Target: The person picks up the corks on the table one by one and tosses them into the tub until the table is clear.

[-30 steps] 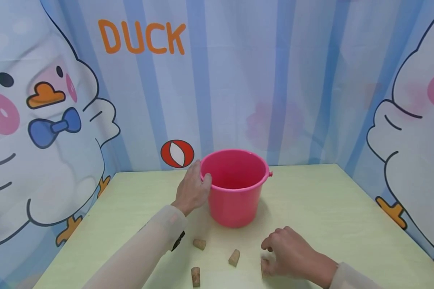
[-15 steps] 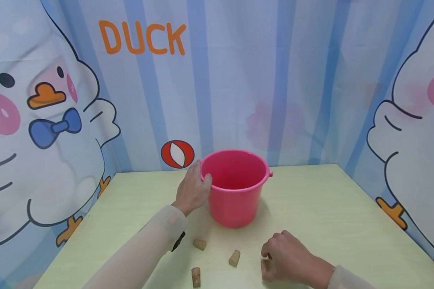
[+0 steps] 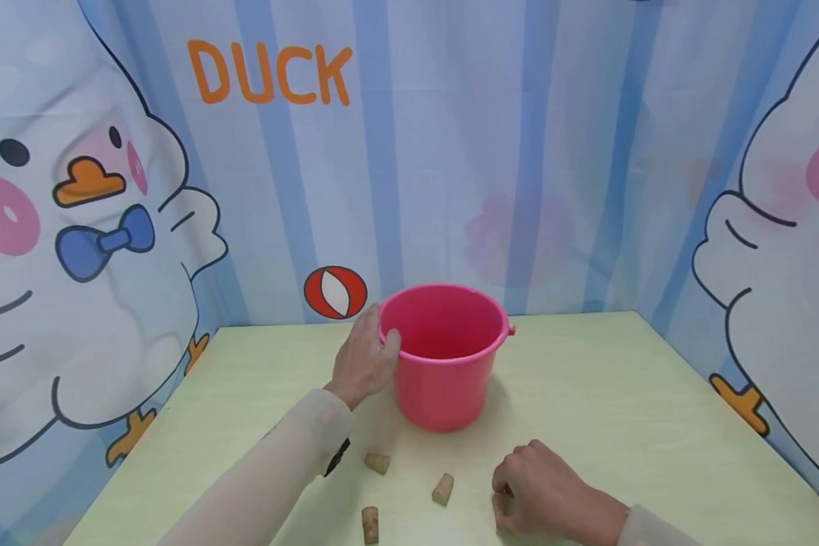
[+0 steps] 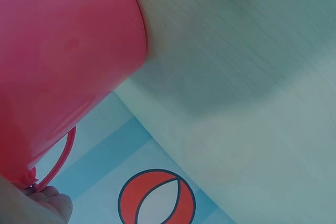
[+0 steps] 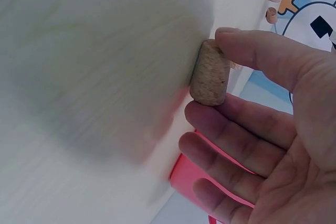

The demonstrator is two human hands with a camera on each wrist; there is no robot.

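Slightly lower than a second ago, the right hand [image 3: 546, 493] has drawn its thumb and fingers together around a cork [image 5: 210, 74]. It pinches that cork, thumb on one end and fingertips at the other, the remaining fingers loosely bent; the piece is right by the table [image 3: 628, 402], though whether it touches the surface is hard to tell. Well apart from it, farther forward and to the left, the left hand [image 3: 365, 360] has stayed put: it grips the pink bucket [image 3: 444, 394] by the left of its rim, where the handle [image 4: 62, 161] meets the side. The bucket stands upright, as it did. Three other corks lie unmoved between the bucket and the person: the left cork [image 3: 378, 462] near the bucket's base, the middle cork [image 3: 443, 490] nearest the right hand, and the near cork [image 3: 370, 525] closest to the person.
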